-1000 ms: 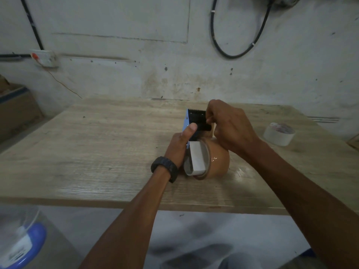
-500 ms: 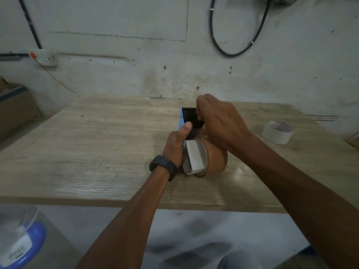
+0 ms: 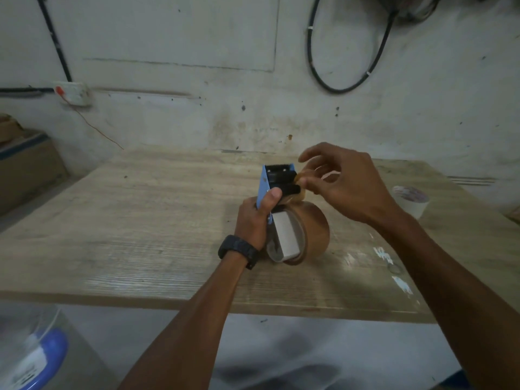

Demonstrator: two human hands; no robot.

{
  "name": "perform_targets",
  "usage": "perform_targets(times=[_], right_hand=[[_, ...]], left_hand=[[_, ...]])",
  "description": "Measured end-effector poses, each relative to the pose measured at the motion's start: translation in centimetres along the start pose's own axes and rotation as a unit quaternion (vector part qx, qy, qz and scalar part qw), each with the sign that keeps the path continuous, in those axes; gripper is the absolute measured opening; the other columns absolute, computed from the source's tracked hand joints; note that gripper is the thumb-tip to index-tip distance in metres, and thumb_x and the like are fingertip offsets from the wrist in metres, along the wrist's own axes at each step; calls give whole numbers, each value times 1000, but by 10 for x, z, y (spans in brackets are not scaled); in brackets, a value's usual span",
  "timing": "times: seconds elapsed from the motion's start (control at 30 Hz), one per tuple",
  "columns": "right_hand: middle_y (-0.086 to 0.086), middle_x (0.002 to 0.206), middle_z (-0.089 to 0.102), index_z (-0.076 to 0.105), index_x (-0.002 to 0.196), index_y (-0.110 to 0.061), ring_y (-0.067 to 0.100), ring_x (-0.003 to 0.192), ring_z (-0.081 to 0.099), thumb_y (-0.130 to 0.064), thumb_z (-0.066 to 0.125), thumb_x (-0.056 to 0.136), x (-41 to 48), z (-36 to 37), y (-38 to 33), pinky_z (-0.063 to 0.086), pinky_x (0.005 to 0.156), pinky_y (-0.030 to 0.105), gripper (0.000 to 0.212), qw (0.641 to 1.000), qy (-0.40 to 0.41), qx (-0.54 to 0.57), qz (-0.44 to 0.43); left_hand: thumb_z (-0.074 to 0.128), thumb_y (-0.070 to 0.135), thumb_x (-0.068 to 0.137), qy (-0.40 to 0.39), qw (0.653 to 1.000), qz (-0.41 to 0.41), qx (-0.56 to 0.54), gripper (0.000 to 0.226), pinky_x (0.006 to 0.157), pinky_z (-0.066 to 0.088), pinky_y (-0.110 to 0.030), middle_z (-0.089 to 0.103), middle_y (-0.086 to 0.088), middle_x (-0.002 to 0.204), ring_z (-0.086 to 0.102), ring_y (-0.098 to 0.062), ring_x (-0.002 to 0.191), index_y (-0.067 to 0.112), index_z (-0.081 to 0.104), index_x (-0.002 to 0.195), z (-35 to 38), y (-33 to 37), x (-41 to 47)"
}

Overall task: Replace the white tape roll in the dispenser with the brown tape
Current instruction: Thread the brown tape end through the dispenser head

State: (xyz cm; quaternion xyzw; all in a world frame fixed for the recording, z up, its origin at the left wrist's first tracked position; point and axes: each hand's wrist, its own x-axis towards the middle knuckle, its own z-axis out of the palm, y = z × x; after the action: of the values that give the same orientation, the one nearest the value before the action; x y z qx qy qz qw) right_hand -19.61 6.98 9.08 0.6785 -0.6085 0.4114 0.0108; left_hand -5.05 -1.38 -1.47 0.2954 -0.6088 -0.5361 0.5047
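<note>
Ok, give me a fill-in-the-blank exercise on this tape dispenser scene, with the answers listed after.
1. The roll mounted in the dispenser is the ____ tape.
2. The dispenser is gripped by the ____ hand.
3. The white tape roll sits on the wooden ____, to the right of the right hand.
4. A black ____ is worn on the left wrist.

Answers: brown; left; table; watch

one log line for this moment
left hand: grips dispenser | right hand: pinching brown tape end | white roll: on table
</note>
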Motion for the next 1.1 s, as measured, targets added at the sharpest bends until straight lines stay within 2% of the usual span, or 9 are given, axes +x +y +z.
perform_targets(times=[0.07, 0.13, 0.27, 0.4, 0.6, 0.73, 0.83, 0.97, 1.1], right_hand=[[-7, 89, 73, 69, 103, -22, -1, 76, 67, -16, 78, 80, -1, 0, 0, 57, 72, 17, 25, 996, -30, -64, -47], [-2, 87, 76, 72, 99, -18, 2, 75, 67, -10, 76, 81, 1, 1, -2, 59, 75, 22, 20, 990, -44, -97, -88], [1, 77, 75, 75, 95, -16, 10, 65, 69, -4, 70, 86, 8, 0, 1, 60, 67, 35, 16, 984, -50, -135, -104], [1, 77, 75, 76, 96, -15, 9, 62, 66, -4, 73, 83, 12, -4, 0, 58, 64, 29, 16, 975, -82, -157, -132], [5, 72, 70, 73, 87, -11, 19, 58, 62, -7, 71, 84, 19, -7, -1, 56, 59, 40, 5, 943, -118, -237, -203], [9, 65, 67, 71, 81, -6, 24, 51, 58, -6, 71, 83, 20, -6, 0, 51, 52, 36, 2, 933, -118, -252, -227], [10, 63, 71, 74, 79, -8, 24, 49, 62, -8, 74, 81, 24, -8, 3, 55, 54, 36, 2, 942, -101, -244, -208], [10, 63, 72, 76, 80, -8, 24, 51, 65, -8, 75, 79, 21, -5, 2, 56, 56, 36, 2, 953, -73, -225, -190], [12, 66, 73, 77, 82, -6, 22, 52, 65, -4, 73, 79, 16, 2, 0, 58, 56, 38, 6, 963, -48, -208, -162]], left_hand=[[51, 74, 68, -2, 1000, -1, 15, 89, 61, 52, -30, 70, -11, 75, 66, -23, 64, -8, 67, 100, 1, 0, 0], [50, 74, 67, 3, 1000, -3, 18, 90, 57, 51, -24, 70, -7, 73, 66, -17, 61, -7, 67, 102, 0, -1, 0], [47, 75, 67, -5, 1000, -14, 26, 90, 54, 50, -19, 70, -3, 70, 66, -11, 56, -4, 66, 106, 0, 0, 0], [47, 77, 67, -3, 999, -26, 21, 91, 61, 54, -27, 74, -18, 81, 68, -20, 66, -2, 67, 107, 0, -2, 3], [45, 78, 67, -3, 999, -30, 22, 67, 71, 51, -42, 69, -12, 77, 65, -29, 70, 19, 67, 89, 1, 0, 3], [45, 79, 66, -10, 999, -22, 45, 85, 64, 51, -33, 68, -10, 73, 64, -24, 64, 1, 67, 95, 2, -1, 4], [47, 76, 66, -18, 997, -9, 71, 77, 53, 47, -21, 64, 0, 62, 60, -15, 55, 3, 65, 82, 2, -1, 4], [48, 75, 66, -13, 997, 10, 82, 88, 54, 45, -24, 65, -8, 68, 60, -20, 59, -9, 65, 88, 2, -5, 6], [61, 59, 86, -9, 995, -5, 104, 50, 46, 41, -11, 61, 7, 54, 56, 0, 44, 11, 61, 70, 2, -6, 8]])
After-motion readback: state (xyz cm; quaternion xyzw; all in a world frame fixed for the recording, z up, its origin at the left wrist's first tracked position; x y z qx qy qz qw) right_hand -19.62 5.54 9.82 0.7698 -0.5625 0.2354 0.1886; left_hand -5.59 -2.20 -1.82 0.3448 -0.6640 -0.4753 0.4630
